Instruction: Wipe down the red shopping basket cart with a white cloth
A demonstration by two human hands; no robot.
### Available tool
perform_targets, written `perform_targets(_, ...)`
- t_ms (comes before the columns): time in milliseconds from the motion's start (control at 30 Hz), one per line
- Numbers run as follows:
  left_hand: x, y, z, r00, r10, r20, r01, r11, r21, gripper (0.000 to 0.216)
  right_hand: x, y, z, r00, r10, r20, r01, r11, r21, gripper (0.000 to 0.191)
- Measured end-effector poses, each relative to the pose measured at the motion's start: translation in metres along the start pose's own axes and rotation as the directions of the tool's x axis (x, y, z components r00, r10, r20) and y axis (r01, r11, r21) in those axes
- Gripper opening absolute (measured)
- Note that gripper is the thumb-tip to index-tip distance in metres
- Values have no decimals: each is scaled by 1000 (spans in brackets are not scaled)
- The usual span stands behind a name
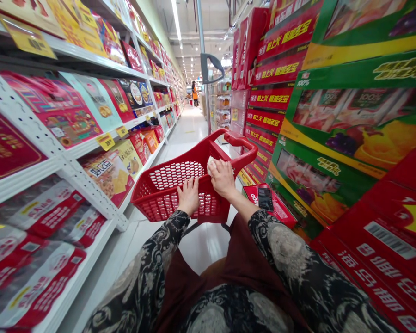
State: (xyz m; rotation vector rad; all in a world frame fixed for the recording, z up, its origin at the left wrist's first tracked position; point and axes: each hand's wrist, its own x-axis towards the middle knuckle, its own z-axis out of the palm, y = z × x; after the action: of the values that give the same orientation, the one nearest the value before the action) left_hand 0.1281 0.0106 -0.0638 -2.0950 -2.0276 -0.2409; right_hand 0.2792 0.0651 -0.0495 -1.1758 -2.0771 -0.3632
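Note:
A red plastic shopping basket (152, 203) with perforated walls and a thick red handle (241, 141) stands tilted in front of my knees. My left hand (188, 196) grips the basket's near rim, its fingers reaching over the edge. Further right, close to the handle end, my right hand (222, 179) is closed on a crumpled white cloth (211, 165) and presses it against the basket's rim. Only part of the cloth shows beyond the fingers. The inside of the basket is partly hidden by its wall and my hands.
On the left runs a white shelf (69, 157) of boxed and bagged goods. Stacked red drink cartons (273, 95) and green juice cartons (360, 111) crowd the right. A dark phone (265, 199) lies on a low red box. Down the aisle stands a person (194, 95) in orange.

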Motion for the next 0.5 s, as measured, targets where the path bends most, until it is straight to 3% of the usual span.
perform_targets(233, 0, -9, -4, 999, -15, 41, 14, 1000, 27, 73, 6, 8, 1, 995, -91, 26, 91, 996, 22, 39)
perform_targets(367, 0, -15, -4, 998, -1, 67, -1, 999, 32, 74, 11, 33, -15, 995, 67, -80, -65, 998, 24, 35)
perform_targets(500, 0, -17, -5, 997, -7, 76, 6, 1000, 15, 75, 5, 56, -26, 959, 198, -202, -198, 980, 18, 38)
